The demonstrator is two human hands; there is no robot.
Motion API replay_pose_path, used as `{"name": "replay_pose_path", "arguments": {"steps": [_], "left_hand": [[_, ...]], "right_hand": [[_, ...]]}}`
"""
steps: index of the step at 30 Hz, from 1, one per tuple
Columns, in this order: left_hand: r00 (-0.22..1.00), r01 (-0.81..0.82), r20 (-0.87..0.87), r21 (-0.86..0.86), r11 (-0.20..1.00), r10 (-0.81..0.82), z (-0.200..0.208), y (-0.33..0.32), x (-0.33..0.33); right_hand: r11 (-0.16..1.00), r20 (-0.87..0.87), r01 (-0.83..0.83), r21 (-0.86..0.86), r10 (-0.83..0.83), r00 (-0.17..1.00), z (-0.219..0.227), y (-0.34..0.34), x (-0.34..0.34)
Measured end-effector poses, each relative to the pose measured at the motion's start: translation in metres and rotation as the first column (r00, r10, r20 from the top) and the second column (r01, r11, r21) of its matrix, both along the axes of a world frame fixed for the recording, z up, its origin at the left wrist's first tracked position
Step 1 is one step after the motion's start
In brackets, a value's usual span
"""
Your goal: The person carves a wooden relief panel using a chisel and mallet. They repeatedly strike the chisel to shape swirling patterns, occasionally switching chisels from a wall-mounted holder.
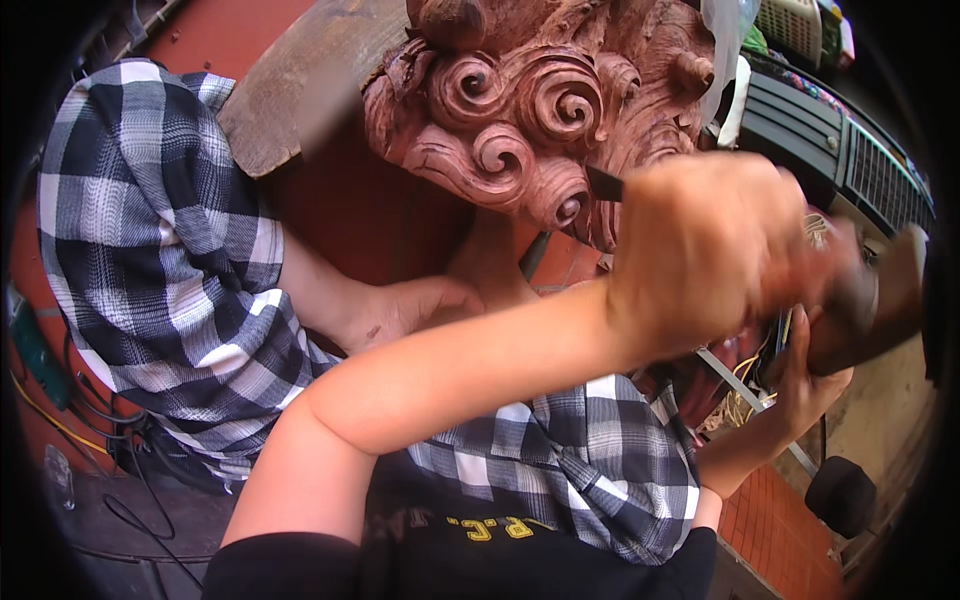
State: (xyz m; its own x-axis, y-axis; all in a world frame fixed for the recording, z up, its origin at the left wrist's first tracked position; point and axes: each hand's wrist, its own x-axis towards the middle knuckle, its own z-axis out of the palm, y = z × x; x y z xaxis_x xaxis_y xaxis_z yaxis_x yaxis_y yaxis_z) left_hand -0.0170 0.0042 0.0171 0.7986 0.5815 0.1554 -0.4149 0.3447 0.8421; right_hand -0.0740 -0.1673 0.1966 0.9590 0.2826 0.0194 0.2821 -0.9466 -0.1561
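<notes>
A reddish-brown wood carving [520,110] with deep spiral curls stands at the top middle. My left hand [700,245], its arm crossing in front of me, is closed around a chisel. The chisel's dark flat blade [606,185] meets the lower right curls; motion blurs the handle end. Further right, my right hand [805,385] is wrapped on a brown wooden mallet [880,315]. The mallet is smeared by motion, close to the handle end; whether they touch, I cannot tell.
A worn wooden board [290,90] lies left of the carving. At the right are a dark grey slatted case [800,125] and a pale basket [790,28]. A green power tool [38,350] with cables is at far left. My checked-cloth legs [150,200] flank the work.
</notes>
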Motion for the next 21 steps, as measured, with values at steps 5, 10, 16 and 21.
{"name": "replay_pose_path", "arguments": {"steps": [5, 10, 16, 21], "left_hand": [[0.977, 0.14, 0.163, 0.01, 0.99, -0.14, 0.026, -0.005, -0.02], [0.961, 0.269, 0.06, 0.014, 0.963, -0.269, 0.002, -0.01, 0.002], [0.967, 0.254, 0.003, -0.007, 0.967, -0.254, -0.007, -0.009, 0.005], [0.961, 0.276, 0.037, -0.09, 0.957, -0.274, -0.011, -0.008, 0.007]], "right_hand": [[0.919, -0.029, 0.26, 0.297, -0.264, 0.964, 0.025, -0.079, -0.03], [0.941, 0.124, 0.307, 0.141, -0.325, 0.938, -0.012, -0.003, -0.021], [0.922, 0.074, 0.363, 0.131, -0.374, 0.924, -0.017, 0.014, -0.016], [0.912, 0.102, 0.333, 0.24, -0.365, 0.925, -0.018, 0.033, -0.013]]}}
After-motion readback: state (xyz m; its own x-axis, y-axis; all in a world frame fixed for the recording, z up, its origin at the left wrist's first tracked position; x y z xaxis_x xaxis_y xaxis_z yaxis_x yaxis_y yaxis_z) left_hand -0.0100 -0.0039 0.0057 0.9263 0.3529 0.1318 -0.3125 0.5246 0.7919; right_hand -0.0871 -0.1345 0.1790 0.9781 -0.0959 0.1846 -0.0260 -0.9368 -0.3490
